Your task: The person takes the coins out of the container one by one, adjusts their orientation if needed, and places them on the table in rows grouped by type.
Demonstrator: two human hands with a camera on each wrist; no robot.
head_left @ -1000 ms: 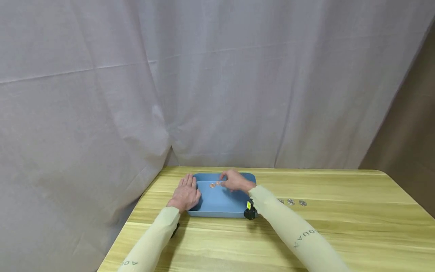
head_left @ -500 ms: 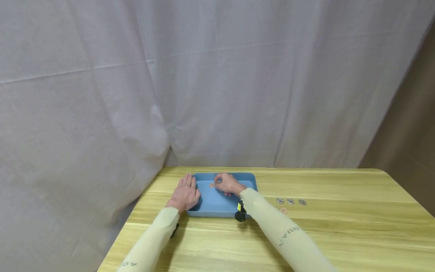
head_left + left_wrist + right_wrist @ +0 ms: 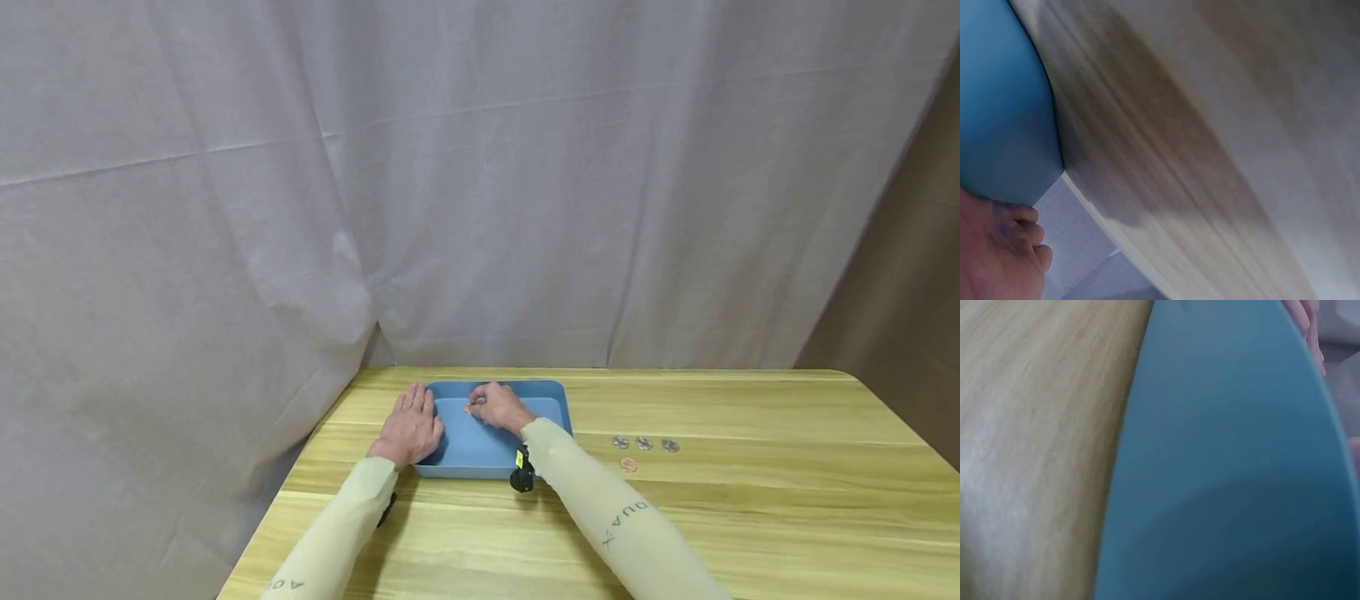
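In the head view a blue tray [image 3: 480, 454] lies on the wooden table. My left hand [image 3: 408, 429] rests on its left rim with fingers straight; the left wrist view shows fingers beside the tray wall [image 3: 1007, 119]. Inside the tray, toward the back, my right hand [image 3: 498, 408] has thumb and index finger bent together, and a small coin appears pinched between them. A copper coin [image 3: 467, 409] on the tray floor is right at these fingertips, partly covered. In the right wrist view the tray's side [image 3: 1229, 437] fills most of the frame and hides the fingertips.
Right of the tray, a row of silver coins [image 3: 644, 443] lies on the table [image 3: 750, 517]. One copper coin [image 3: 628, 465] lies just in front of that row. A grey curtain [image 3: 487, 208] hangs behind the table.
My right hand has moved left across the tray. Of two copper coins seen there earlier, one remains visible on the floor. The left hand has stayed on the rim.
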